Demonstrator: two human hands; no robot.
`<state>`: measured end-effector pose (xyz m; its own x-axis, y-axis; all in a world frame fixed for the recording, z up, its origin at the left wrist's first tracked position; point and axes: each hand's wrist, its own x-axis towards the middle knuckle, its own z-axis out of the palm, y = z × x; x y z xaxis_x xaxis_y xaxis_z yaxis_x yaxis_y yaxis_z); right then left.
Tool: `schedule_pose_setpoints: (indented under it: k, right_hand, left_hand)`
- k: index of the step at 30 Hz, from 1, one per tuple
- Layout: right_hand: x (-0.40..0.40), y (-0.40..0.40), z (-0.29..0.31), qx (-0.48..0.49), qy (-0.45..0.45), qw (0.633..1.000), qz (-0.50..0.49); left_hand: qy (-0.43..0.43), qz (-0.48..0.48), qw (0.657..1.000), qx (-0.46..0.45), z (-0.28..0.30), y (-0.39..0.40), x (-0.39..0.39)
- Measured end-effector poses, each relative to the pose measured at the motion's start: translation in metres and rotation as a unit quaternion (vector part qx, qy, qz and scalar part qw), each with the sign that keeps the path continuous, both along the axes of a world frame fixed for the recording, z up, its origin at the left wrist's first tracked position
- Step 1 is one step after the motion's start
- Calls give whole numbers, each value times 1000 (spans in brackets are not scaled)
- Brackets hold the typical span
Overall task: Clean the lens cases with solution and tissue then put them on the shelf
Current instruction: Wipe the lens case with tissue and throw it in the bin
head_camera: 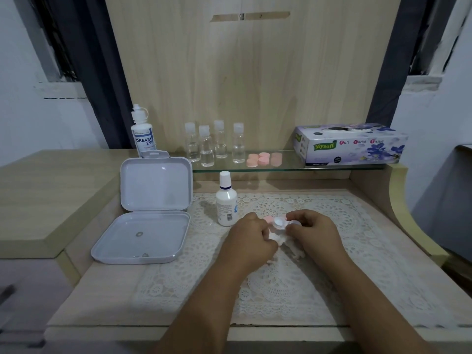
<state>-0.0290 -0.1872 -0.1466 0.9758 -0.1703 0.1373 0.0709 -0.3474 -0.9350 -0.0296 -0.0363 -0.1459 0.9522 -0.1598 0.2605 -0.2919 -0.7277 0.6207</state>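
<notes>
1. The lens case (281, 223) is a small double-cup holder of clear and whitish plastic, with a pink cap showing at its left end. It is held low over the lace mat (332, 251) on the desk (107, 297), between the two hands.
2. The left hand (251, 238) has its fingers curled, and a crumpled white tissue (277, 238) sits at its fingertips, just under the case. Whether those fingers also touch the case cannot be told.
3. The right hand (313, 232) pinches the right end of the case with curled fingers.
4. A white solution bottle (226, 203) with a white cap stands upright on the mat, just left of the hands.
5. An open white hinged box (145, 221) lies at the left of the desk, its lid raised.
6. On the glass shelf (288, 167) behind stand four small clear bottles (214, 144), a cluster of pink lens cases (264, 159) and a purple tissue box (351, 145).
7. A taller bottle (143, 131) stands behind the open box.
</notes>
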Motion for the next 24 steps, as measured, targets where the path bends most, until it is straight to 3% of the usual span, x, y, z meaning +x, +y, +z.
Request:
schedule_pose_setpoints:
  k: [3, 6, 8, 12, 19, 24]
  right_hand:
    - [-2, 3, 0, -12, 9, 1000, 21]
    - [-3, 5, -1, -84, 16, 995, 52]
    - [-1, 3, -2, -118, 20, 991, 65]
    - [0, 1, -4, -132, 15, 988, 74]
    - [1, -2, -4, -145, 1, 988, 60]
    - [2, -2, -3, -131, 5, 989, 68]
  left_hand:
    - [-34, 38, 999, 3, 5, 5, -2]
    - [-93, 77, 989, -89, 6, 8, -2]
    - [-97, 51, 987, -115, 6, 6, -3]
    - [-84, -22, 996, -22, -1, 4, 1]
    - [-66, -39, 993, 85, -8, 4, 5]
    - [-54, -53, 995, 66, -9, 2, 11]
